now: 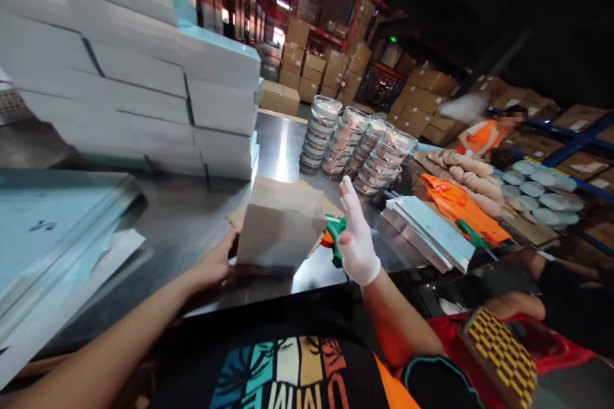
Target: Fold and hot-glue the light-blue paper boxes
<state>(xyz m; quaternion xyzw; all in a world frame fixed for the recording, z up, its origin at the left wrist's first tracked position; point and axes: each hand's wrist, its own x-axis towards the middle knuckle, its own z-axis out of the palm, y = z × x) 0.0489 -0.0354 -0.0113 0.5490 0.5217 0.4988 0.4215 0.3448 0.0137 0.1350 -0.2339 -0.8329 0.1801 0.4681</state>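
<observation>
Brown cartons point(315, 67) are piled beyond a shiny metal bench point(177, 204), where clear tubs point(348, 140) stand stacked, contents indistinct. Nearer, the left hand point(218, 259) touches a box point(281, 236), grip unclear; the gloved right hand point(357, 243) is released, just beside it.

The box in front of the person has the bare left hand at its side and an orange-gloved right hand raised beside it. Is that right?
Not quite: the head view shows a white glove on the right hand, not an orange one. The rest stands: the bare left hand is at the side of the box.
</observation>
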